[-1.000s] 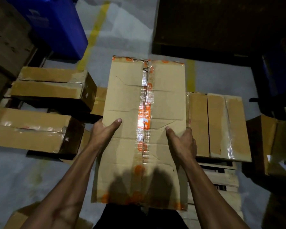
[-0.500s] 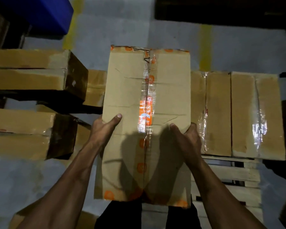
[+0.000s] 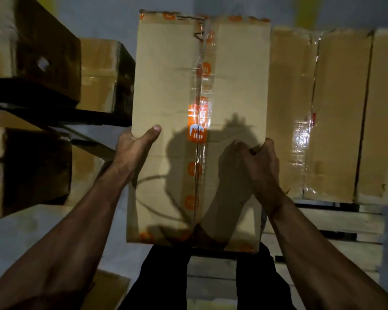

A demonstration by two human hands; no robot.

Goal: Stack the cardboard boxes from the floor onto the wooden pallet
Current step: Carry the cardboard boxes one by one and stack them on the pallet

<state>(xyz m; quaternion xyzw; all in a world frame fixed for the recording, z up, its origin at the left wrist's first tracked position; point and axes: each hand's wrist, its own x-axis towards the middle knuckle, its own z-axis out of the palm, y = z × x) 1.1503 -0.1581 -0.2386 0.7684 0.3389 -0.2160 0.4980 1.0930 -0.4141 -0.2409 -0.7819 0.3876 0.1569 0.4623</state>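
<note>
Gripping the long cardboard box (image 3: 173, 86) at its two side edges, both hands carry it clear of the floor. The left hand (image 3: 132, 148) clasps the left edge, thumb laid flat across the top face and the fingers tucked out of sight beneath. The right hand (image 3: 261, 161) curls over the right edge, knuckles up, thumb pressed on the top. Both sit nearer the body end than the far end, so most of the box reaches forward, away from the hands, its taped seam (image 3: 198, 121) running straight ahead.

Just outside the right hand lie the boxes already placed (image 3: 336, 113), their long sides parallel to the held one, resting on the wooden pallet (image 3: 336, 222), whose bare slats show below and to the right of that hand. The right hand is therefore the nearer to the landing spot; the move looks like a short shift rightward and down. Beyond the left hand, more boxes (image 3: 31, 48) stand in shadow.
</note>
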